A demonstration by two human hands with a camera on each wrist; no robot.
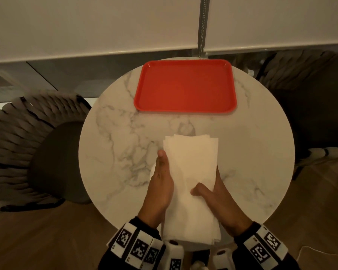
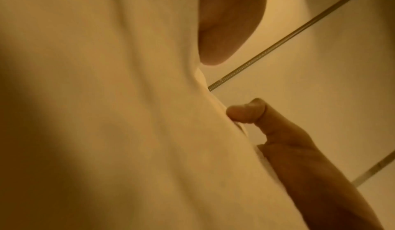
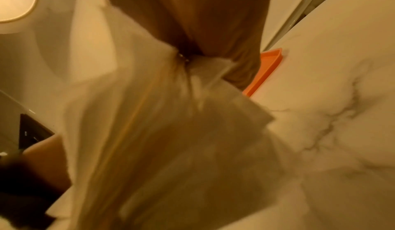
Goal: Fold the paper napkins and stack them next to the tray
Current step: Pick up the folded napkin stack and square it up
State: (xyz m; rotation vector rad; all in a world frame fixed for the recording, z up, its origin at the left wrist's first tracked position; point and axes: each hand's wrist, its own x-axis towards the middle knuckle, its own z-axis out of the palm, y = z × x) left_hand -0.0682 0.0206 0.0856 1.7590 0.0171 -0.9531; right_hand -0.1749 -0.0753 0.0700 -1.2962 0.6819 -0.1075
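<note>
A stack of white paper napkins [image 1: 191, 172] is held lengthwise over the near half of the round marble table [image 1: 252, 143], its near end past the table edge. My left hand [image 1: 162, 172] grips the stack's left edge, thumb lying along it and fingers hidden beneath. My right hand [image 1: 205, 190] holds the right side, with its bent thumb on top and its fingers underneath. The napkins [image 2: 128, 115] fill the left wrist view, and the layered napkins [image 3: 171, 140] show blurred in the right wrist view. The red tray [image 1: 185, 86] lies at the table's far side with nothing on it; a tray corner [image 3: 265, 69] peeks out.
A woven grey chair [image 1: 27, 143] stands left of the table and another chair [image 1: 310, 75] at the far right. Behind the tray hang white blinds [image 1: 86, 26] with a metal chain [image 1: 202, 26]. Bare marble lies between tray and napkins and on both sides.
</note>
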